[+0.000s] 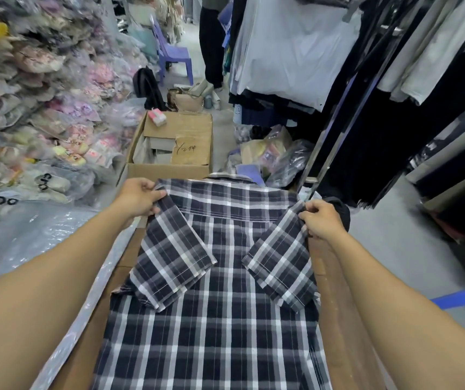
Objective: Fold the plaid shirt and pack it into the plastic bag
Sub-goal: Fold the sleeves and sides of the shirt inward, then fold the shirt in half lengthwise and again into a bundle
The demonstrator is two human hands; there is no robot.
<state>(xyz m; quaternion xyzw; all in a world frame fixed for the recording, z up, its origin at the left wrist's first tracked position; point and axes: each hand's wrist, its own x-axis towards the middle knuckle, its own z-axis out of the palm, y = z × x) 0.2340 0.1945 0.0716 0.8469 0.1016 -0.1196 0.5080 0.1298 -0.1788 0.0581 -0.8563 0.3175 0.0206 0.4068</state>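
Right now your dark navy, grey and white plaid short-sleeved shirt lies back-up and flat on a brown cardboard surface that fills the lower centre of the frame, collar toward the top and hem running out of the bottom edge. Both short sleeves are turned inward over the back, their cuffs angled toward the middle without touching each other. Your left hand, at centre left, has its fingers curled and pinching the shirt's left shoulder where that sleeve folds over. Your right hand, at centre right, is clenched on the fabric at the right shoulder edge, thumb and fingers gripping the fold. Just beyond the collar, in the upper middle, stands an open brown cardboard box with handwriting on one flap and a small pink-and-white packet resting on its far corner. A sheet of clear crinkled plastic spreads along the lower left, beside the cardboard. Stacks of bagged goods fill the upper left, and dark and pale garments hang at the upper right.
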